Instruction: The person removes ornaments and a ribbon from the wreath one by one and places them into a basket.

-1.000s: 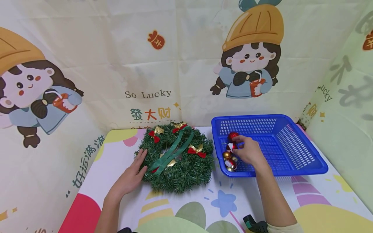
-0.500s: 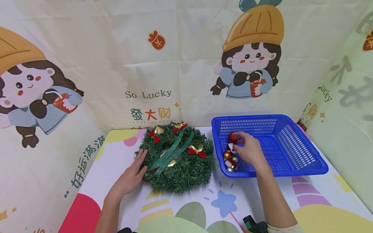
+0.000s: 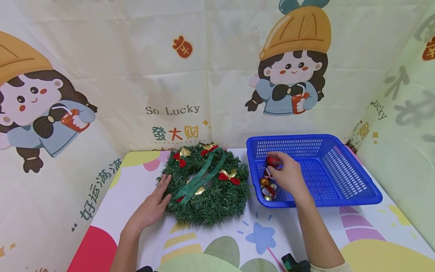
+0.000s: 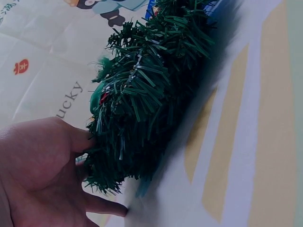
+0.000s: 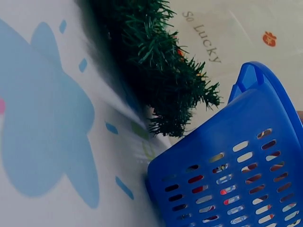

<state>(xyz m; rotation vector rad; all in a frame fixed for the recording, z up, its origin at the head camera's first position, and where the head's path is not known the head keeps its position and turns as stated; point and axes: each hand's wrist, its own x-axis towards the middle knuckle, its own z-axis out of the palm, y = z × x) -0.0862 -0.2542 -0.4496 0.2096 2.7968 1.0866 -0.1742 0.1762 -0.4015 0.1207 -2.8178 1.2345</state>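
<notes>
A green Christmas wreath with red and gold bows and a crossed green ribbon lies on the table. My left hand rests against its left edge, fingers fairly straight; the left wrist view has this hand beside the needles. Inside the blue basket, my right hand pinches a red Christmas ball between thumb and fingers. Just below it lie several other ornaments, among them a gold ball and a red-and-white one. In the right wrist view the basket wall hides most of this hand.
The basket stands right of the wreath, a narrow gap between them. A printed cloth covers the table. Behind rises a cartoon-patterned backdrop, with another printed sheet along the right side.
My right hand has closed its fingers on the red ball, which has shifted slightly toward the right. The left hand and the wreath have stayed put.
</notes>
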